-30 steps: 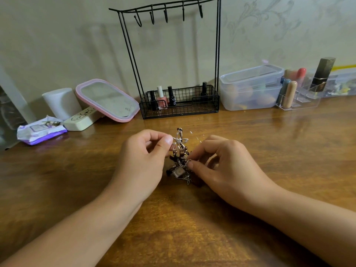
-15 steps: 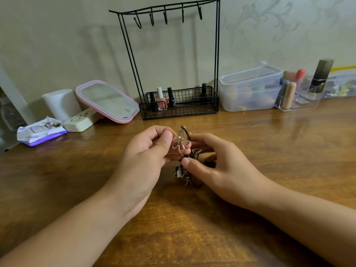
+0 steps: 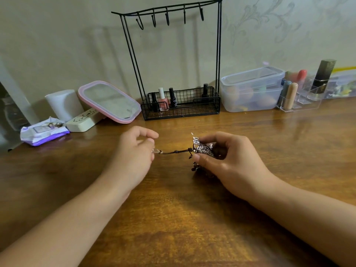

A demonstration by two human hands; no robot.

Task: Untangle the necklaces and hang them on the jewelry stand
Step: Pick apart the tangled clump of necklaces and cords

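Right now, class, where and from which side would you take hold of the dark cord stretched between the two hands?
Pinch the dark cord at its bare middle, from above. It runs taut and level just over the wooden table, between the left hand and the silver tangle in the right hand.

Left hand (image 3: 134,157): fingertips curl inward, grip on cord end (image 3: 157,151) mostly hidden behind fingers. Right hand (image 3: 229,160): palm covers most of necklace tangle (image 3: 202,149); number of necklaces cannot be told. Dark cluster (image 3: 198,168) below right hand partly hidden, too small to make out. Jewelry stand (image 3: 173,60): top right corner cut by upper edge. Frosted box (image 3: 252,89): contents blurred. Both forearms cut by lower edge. Items at far right edge blurred, cut off.
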